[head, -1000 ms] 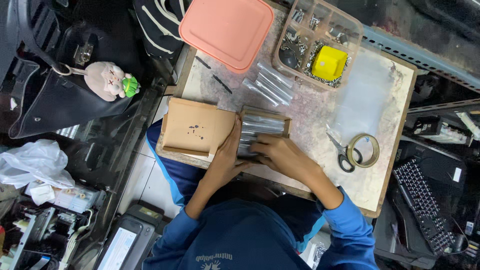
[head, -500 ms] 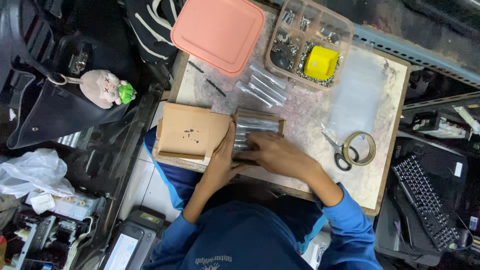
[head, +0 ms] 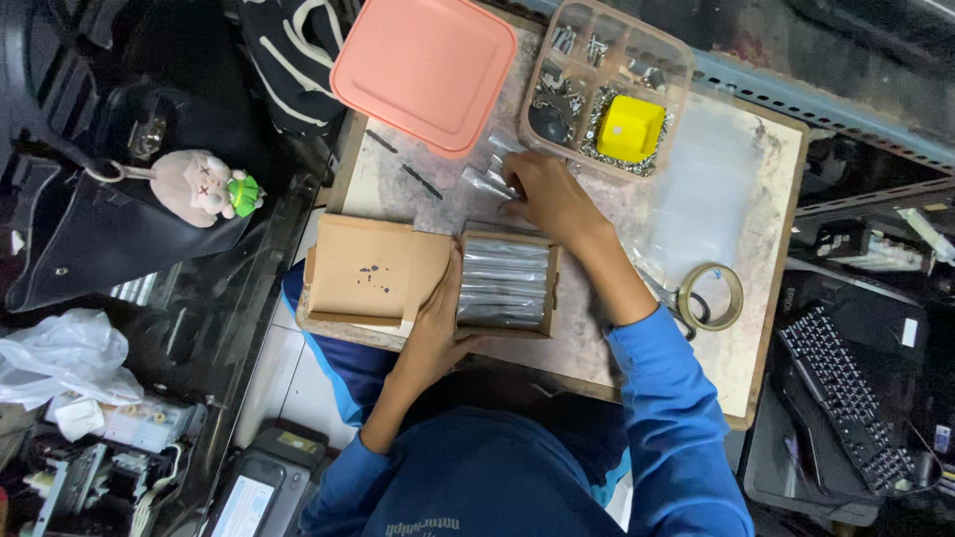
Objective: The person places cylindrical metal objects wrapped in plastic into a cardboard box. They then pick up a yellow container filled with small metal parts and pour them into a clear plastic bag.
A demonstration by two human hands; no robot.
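A small open cardboard box [head: 550,288] lies on the worktop and is filled with clear plastic packets of metal parts [head: 502,281]. My left hand [head: 438,316] grips the box's left wall, thumb along the edge, beside the folded-out brown lid flap [head: 370,268]. My right hand [head: 545,196] reaches farther up the worktop. Its fingers curl down over several loose clear packets [head: 485,176] that lie below the pink lid.
A pink plastic lid [head: 428,65] and a clear compartment tray [head: 572,45] with screws and a yellow cup [head: 629,129] sit at the far edge. Scissors and a tape roll [head: 714,296] lie right, beside a clear bag [head: 711,189]. A black keyboard [head: 846,398] lies off the worktop, a plush keychain [head: 194,186] to the left.
My right hand left the packets in the box and moved up to the loose packets near the tray. My left hand stayed on the box.
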